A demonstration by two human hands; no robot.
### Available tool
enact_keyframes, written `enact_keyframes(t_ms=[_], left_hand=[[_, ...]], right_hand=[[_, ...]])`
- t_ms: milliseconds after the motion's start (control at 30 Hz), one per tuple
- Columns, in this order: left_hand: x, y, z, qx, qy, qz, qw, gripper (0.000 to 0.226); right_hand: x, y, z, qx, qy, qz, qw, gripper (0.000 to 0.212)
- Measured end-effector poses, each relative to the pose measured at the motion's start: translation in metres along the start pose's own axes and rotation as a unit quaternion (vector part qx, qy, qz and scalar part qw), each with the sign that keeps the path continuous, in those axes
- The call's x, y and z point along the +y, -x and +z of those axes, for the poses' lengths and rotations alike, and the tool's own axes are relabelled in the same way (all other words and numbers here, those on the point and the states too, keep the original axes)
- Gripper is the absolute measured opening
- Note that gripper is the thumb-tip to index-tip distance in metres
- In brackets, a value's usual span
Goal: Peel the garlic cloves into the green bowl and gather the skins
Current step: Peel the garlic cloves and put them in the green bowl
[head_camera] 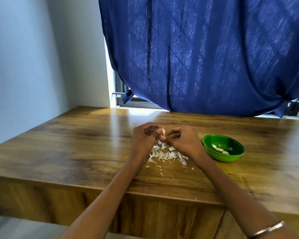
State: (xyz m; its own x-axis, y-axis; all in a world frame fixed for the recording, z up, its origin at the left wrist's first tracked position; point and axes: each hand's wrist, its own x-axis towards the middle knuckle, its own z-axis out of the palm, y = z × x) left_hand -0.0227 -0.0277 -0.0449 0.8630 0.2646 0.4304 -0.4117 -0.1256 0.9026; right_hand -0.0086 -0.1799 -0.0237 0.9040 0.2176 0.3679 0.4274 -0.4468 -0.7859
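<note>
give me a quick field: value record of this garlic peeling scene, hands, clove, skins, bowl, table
left hand: left hand pinches the garlic clove
right hand: right hand picks at the same clove with its fingers
clove position: held above the skins, over the table
skins: loose pile of garlic skins on the wooden table, below the hands
bowl: green bowl, right of the hands, holds a few peeled cloves
backdrop: blue curtain
</note>
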Motion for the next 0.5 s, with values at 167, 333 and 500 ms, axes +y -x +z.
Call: enact_keyframes(t_ms=[167, 333, 500], left_hand=[[-0.0018, 0.0018, 0.0042, -0.022, -0.069, 0.044, 0.996, 0.012], [0.0013, 0.0039, 0.0072, -0.021, -0.125, 0.088, 0.988, 0.01], [0.0003, 0.0039, 0.0042, -0.016, -0.073, 0.042, 0.996, 0.007]], right_hand=[[0.004, 0.0029, -0.0019, 0.046, 0.102, -0.03, 0.993, 0.013], [0.0028, 0.0053, -0.0048, 0.078, 0.14, -0.048, 0.986, 0.015], [0.0003, 0.0081, 0.001, 0.089, 0.124, -0.055, 0.987, 0.009]])
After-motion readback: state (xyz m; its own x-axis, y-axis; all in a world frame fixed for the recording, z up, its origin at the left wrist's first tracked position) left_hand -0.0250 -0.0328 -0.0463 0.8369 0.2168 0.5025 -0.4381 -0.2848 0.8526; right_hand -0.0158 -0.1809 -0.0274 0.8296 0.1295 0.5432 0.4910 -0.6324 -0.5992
